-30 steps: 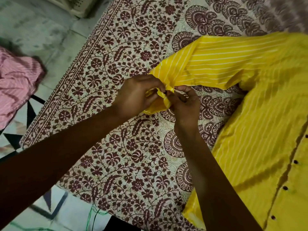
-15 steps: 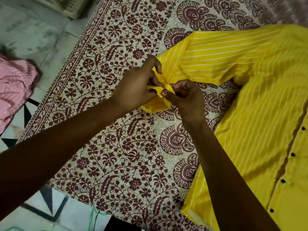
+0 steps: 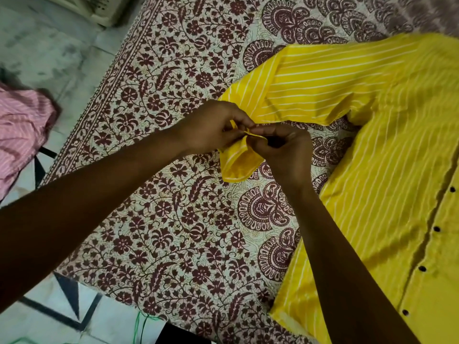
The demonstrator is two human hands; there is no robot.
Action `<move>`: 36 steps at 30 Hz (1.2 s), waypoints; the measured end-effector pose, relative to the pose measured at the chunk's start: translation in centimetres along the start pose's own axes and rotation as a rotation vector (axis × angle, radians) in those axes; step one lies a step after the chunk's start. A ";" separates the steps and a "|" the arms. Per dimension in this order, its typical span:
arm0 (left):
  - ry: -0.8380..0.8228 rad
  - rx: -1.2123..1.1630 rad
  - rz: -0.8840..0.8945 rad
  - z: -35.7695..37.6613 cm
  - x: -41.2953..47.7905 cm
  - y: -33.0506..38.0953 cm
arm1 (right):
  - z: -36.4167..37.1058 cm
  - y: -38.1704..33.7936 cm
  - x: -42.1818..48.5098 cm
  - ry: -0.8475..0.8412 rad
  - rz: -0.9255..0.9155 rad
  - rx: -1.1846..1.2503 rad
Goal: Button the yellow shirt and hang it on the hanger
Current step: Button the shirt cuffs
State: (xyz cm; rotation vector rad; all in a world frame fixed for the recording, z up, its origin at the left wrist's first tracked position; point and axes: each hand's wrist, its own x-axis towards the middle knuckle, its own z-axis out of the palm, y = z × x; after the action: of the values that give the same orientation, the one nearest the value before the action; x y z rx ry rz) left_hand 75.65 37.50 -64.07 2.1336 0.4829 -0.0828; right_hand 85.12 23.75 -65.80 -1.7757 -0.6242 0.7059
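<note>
- two hands meet at the cuff (image 3: 236, 167) of one sleeve. the left hand (image 3: 211, 127) has its fingers curled and pinches one edge of the cuff. the right hand (image 3: 283, 150), curled likewise, pinches the facing edge.
- drawing the edges together like this looks like fastening a cuff button, though the button itself is hidden between the fingertips.
- the cuff hangs open below the hands, probably held up so both sides of the cloth can be reached.
- the sleeve (image 3: 323, 78) runs up and right to the body of the yellow shirt (image 3: 385, 194), which lies spread out on the printed spread (image 3: 173, 219), likely to keep the front easy to work on.
- dark front buttons (image 3: 436, 229) line the placket at the right. the front looks closed there, but i cannot be sure.
- past the spread are the tiled floor (image 3: 49, 58), a pink striped garment (image 3: 19, 130) and a pale basket (image 3: 99, 8). no hanger is in view, so the hanging seems not yet done.
</note>
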 end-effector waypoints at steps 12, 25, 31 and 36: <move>0.123 -0.137 0.007 1.0 0.2 0.0 | -0.4 -0.1 -0.2 0.051 -0.106 -0.028; 0.200 -0.500 -0.171 2.2 -0.1 0.8 | -0.3 -0.9 -0.5 0.185 -0.318 -0.300; 0.201 -0.569 -0.265 2.1 0.0 1.9 | 0.2 0.3 -1.0 0.402 -0.534 -0.618; 0.219 -0.685 -0.416 2.3 0.3 2.1 | 0.2 0.2 -0.9 0.418 -0.556 -0.722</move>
State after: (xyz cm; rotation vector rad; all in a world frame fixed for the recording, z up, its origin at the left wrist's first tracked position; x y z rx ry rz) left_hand 76.94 34.73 -63.82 1.3556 0.9307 0.0764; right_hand 84.37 23.11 -65.92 -2.1541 -1.1018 -0.3195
